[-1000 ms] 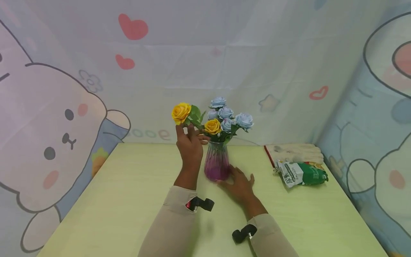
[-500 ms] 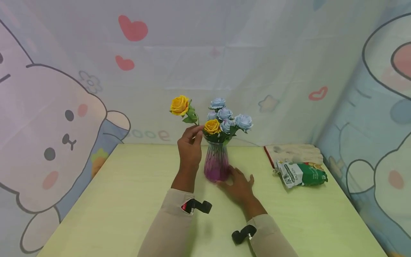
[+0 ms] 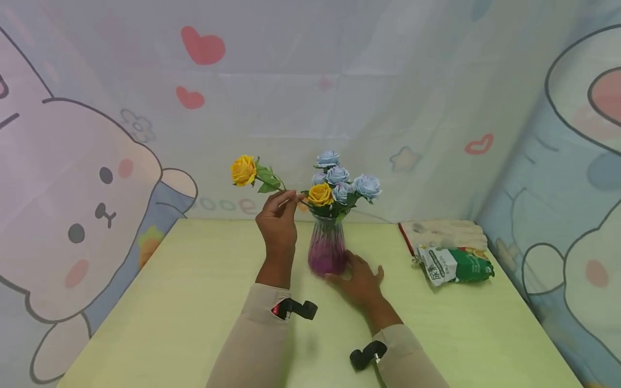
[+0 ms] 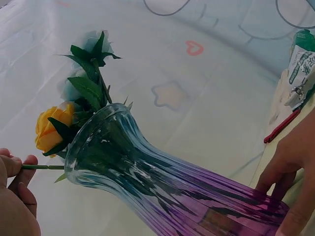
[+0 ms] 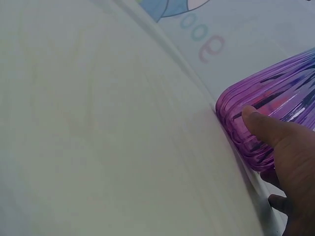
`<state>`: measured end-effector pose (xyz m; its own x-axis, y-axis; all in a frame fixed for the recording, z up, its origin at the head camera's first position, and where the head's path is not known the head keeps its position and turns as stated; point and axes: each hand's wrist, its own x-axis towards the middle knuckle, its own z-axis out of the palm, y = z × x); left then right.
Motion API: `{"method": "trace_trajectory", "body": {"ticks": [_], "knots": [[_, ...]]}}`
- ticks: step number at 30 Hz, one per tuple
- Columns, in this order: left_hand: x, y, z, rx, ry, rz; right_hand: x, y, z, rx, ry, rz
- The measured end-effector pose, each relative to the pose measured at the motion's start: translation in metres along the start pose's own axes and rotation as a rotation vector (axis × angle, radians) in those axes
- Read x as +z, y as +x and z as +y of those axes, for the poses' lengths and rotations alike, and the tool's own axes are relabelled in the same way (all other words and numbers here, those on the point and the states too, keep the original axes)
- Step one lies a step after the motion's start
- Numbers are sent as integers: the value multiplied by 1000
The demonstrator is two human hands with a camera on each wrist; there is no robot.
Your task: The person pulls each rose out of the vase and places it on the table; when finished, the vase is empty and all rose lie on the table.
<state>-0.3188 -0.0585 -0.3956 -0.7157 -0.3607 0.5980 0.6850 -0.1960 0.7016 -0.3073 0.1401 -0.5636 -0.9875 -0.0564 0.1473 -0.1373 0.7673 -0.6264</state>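
Note:
My left hand (image 3: 278, 226) pinches the stem of a yellow rose (image 3: 243, 171), whose bloom leans out to the left in the head view. In the left wrist view the green stem (image 4: 43, 167) runs from the fingers to the rim of the glass vase. That ribbed vase (image 3: 327, 248), clear above and purple below, stands upright on the table. Several light-blue roses (image 3: 367, 186) and another yellow rose (image 3: 321, 194) stand in it. Low on the vase's right side, my right hand (image 3: 361, 283) holds the base between thumb and fingers; the thumb (image 5: 263, 127) lies against the purple glass.
A green-and-white packet (image 3: 456, 264) lies at the table's right, in front of a pale cloth pouch (image 3: 443, 233) with a red edge. Behind the pale yellow table (image 3: 194, 302) hangs a cartoon-printed curtain (image 3: 291, 81).
The loose yellow rose has swung left and tilted over, away from the vase's flowers. My left hand has shifted its grip down the stem. The right hand stays at the vase's base.

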Motion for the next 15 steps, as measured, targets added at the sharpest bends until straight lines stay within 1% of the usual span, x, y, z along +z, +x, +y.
{"method": "trace_trajectory", "body": {"ticks": [3,5,7,9,12,15], "knots": [[-4,2,3,-34,4,69,-1,-1,-2,4,13,2],[-8,4,4,-82,-3,126,-2,-1,-2,3,20,2],[-12,6,3,-141,-35,192,-4,-2,-4,-3,24,3],[-16,8,3,-206,-85,257,-5,-2,-5,-11,24,7],[-23,9,0,-300,-185,352,-6,-4,-7,-24,31,21],[-29,9,-4,-366,-263,427,-6,-5,-8,-21,35,20]]}}
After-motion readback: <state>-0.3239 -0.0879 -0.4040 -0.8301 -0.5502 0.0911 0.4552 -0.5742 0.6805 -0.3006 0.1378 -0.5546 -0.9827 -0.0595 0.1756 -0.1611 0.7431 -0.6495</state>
